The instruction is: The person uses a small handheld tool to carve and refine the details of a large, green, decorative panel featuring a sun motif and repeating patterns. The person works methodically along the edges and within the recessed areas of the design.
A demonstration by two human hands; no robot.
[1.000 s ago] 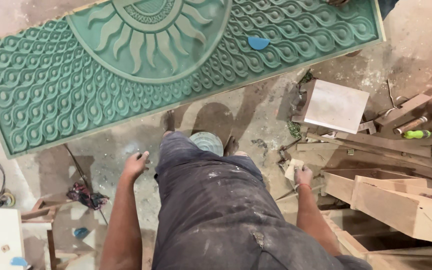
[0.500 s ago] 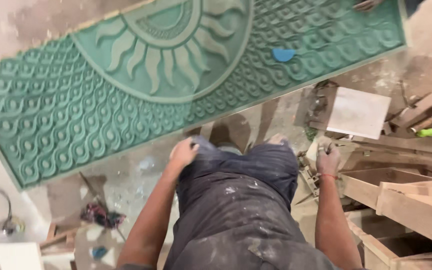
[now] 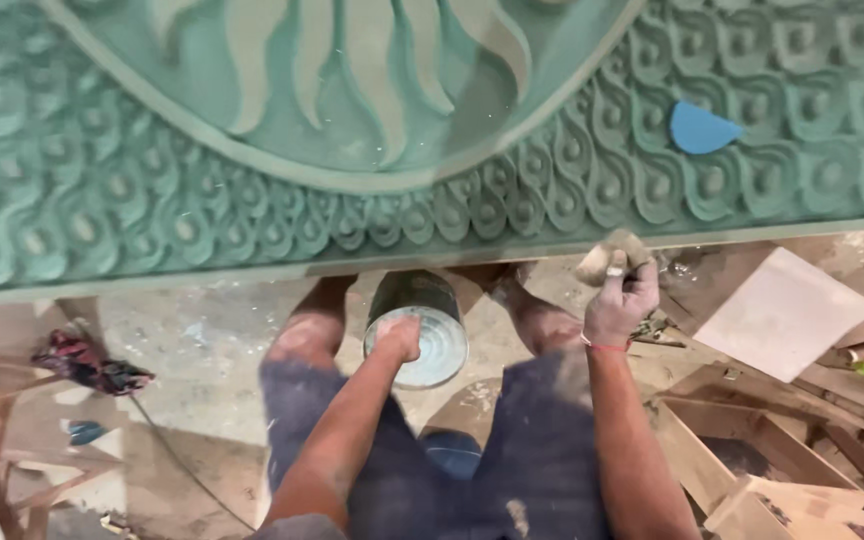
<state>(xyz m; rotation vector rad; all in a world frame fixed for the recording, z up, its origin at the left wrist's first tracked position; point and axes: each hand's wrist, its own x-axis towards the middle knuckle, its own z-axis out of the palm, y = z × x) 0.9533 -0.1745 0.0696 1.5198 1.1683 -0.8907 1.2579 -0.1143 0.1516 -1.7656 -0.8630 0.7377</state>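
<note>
Left hand [image 3: 400, 338] reaches into the tin [image 3: 418, 328], grip hidden. Right hand [image 3: 620, 300] pinches a rag [image 3: 612, 256] beside it. The tin could tip and spill onto the floor [image 3: 182, 340].

This is a woodworking or carving workshop. A large green-painted relief panel [image 3: 252, 200], carved with a sunburst and rows of scale-like swirls, lies flat above a dusty concrete floor [image 3: 202, 350] littered with chips and debris. Off to one side sit bare wooden boxes and offcuts [image 3: 752, 460], with a pale square board [image 3: 782, 310] lying among them. A bare timber frame [image 3: 2, 420] stands on the other side, and pale dust coats nearly every surface.
</note>
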